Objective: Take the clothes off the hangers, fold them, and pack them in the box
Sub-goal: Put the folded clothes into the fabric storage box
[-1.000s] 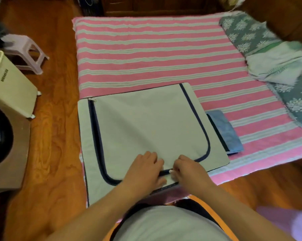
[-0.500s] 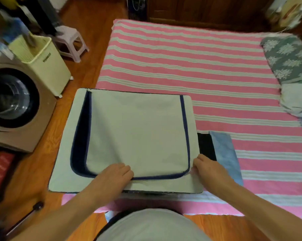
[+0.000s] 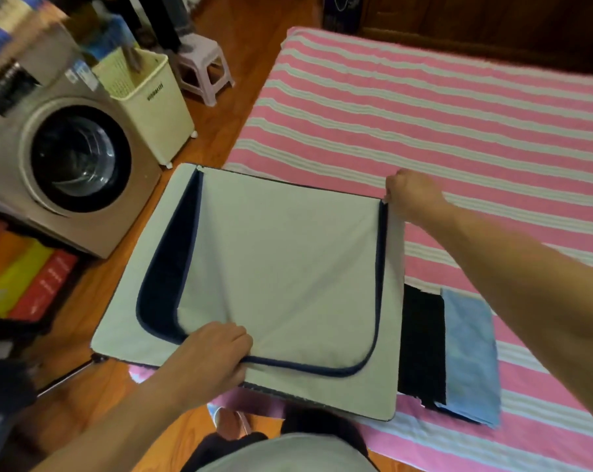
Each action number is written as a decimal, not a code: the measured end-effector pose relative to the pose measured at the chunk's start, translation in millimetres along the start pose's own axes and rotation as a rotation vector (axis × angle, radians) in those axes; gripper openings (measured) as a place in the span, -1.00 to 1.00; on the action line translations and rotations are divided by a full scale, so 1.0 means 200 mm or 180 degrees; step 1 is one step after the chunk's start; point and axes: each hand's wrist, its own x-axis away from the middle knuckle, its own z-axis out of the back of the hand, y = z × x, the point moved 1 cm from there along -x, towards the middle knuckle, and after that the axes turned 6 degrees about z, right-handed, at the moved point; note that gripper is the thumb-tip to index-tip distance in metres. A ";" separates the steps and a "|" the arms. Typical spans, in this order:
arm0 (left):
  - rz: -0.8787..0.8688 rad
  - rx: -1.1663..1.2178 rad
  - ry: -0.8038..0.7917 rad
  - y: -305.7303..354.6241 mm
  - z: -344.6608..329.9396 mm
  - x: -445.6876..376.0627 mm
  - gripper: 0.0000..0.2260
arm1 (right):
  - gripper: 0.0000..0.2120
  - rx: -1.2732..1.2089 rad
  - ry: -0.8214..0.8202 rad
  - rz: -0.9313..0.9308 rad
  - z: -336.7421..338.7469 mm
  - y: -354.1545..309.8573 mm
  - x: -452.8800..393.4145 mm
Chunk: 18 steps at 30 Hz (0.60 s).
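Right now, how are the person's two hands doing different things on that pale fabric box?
The left hand grips the flap's near zipper edge, close to the body; the right hand reaches to the box's far right corner, pinching something small there, probably the zipper pull. The left arm is bent, the right stretched. Both touch the box's zippered top.

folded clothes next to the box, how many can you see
2, side by side on the striped bed just right of the box: a black one against the box's edge and a light blue one beyond it. More may lie underneath or inside.

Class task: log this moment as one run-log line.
left hand: holds flap edge | right hand: pinches zipper pull, far corner | storage box: left side unzipped
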 end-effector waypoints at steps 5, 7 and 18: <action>0.0065 0.0396 -0.0211 -0.03 0.06 -0.03 -0.90 | -0.52 -0.1491 -0.0026 0.1082 -0.14 -0.48 0.71; 0.0016 0.0437 -0.0324 -0.03 0.09 -0.04 -0.91 | -0.35 -0.1043 -0.0486 0.1983 -0.25 -0.65 1.00; 0.0447 0.0384 0.0416 -0.04 0.18 0.00 -0.48 | -0.71 -0.0833 0.0387 0.1872 -0.17 -0.68 0.93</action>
